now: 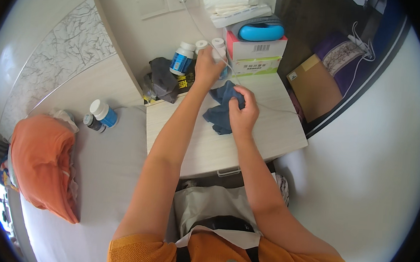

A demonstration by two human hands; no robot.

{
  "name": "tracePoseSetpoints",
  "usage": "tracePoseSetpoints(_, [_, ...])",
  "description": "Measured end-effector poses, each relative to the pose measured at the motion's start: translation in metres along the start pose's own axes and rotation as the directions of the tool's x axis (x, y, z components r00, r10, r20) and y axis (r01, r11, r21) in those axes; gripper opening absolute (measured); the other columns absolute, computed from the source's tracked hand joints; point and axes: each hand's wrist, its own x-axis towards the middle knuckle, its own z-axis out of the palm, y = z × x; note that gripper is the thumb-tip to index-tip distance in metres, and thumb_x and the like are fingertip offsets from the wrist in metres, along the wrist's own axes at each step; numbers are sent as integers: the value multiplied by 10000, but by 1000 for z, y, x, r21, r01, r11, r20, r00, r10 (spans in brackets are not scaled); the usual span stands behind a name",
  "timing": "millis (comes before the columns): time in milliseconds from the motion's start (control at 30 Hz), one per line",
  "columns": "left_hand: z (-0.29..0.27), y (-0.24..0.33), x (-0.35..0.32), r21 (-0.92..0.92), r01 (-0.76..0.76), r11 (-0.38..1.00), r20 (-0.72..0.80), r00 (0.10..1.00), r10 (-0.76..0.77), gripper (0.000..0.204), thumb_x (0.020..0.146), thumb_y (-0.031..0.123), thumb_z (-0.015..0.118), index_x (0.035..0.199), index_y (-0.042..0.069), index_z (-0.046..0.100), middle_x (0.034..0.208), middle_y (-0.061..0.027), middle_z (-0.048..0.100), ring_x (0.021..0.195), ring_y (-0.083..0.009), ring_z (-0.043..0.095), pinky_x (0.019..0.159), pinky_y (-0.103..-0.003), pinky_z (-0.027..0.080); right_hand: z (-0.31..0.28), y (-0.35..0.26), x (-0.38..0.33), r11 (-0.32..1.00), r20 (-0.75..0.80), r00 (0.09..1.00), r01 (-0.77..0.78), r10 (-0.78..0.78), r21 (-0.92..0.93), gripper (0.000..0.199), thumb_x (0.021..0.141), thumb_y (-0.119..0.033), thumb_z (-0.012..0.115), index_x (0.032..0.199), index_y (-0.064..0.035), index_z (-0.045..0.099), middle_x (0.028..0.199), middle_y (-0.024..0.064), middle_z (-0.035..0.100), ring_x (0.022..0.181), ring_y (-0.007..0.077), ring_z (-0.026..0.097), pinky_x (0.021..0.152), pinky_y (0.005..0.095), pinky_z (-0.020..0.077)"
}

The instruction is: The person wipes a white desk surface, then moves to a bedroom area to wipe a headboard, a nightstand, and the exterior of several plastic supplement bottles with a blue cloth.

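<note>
My left hand reaches to the back of the pale bedside table, among white-capped bottles. Its fingers are at a white bottle and a second white bottle; whether they grip one is hidden. A white cable runs down past these fingers. Nearer me, my right hand is closed on a dark blue cloth, which hangs crumpled over the tabletop. Left of my left hand stands a blue-labelled white bottle, beside a dark grey cloth bundle.
Stacked boxes at the back right carry a blue oval case and a tissue pack. On the bed lie a blue-and-white bottle, a small dark bottle and an orange pillow. A drawer handle juts from the table front.
</note>
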Motion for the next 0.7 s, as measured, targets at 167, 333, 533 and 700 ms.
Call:
tracePoseSetpoints(167, [-42,-3,-49,-163,-2,987,-49,999,-6,542,701,158,755,1171,-8,542,1102,-198,545,984,-355,561,862,-393,460,1,2,-1,1000,-3,1000,-5,4,-21,248,745,-45,598,984,-85,653,1005,81,672,925,284,640,825,350,498])
tracePoseSetpoints(333, [-140,8,-130,-486,272,830,98,961,-258,586,795,13,710,1323,-27,460,1203,-109,577,1105,-165,554,946,-296,455,-2,5,-2,998,49,999,-10,13,-59,251,753,-67,605,996,-100,662,1007,82,671,932,291,639,825,356,497])
tracePoseSetpoints(533, [-223,14,-189,-408,334,850,106,942,-319,619,765,12,724,1329,-9,470,1243,-121,531,1178,-211,527,1027,-342,404,1,0,-6,999,195,980,36,-32,-17,258,754,-81,621,1008,-100,664,981,85,676,939,287,640,823,344,497])
tracePoseSetpoints(700, [-226,14,-195,-392,312,865,98,950,-298,633,763,37,731,1339,19,468,1267,-132,519,1231,-238,489,1070,-372,371,-2,-10,-12,991,288,955,105,-76,-87,222,815,-82,618,1028,-115,672,992,57,680,932,255,626,809,330,491])
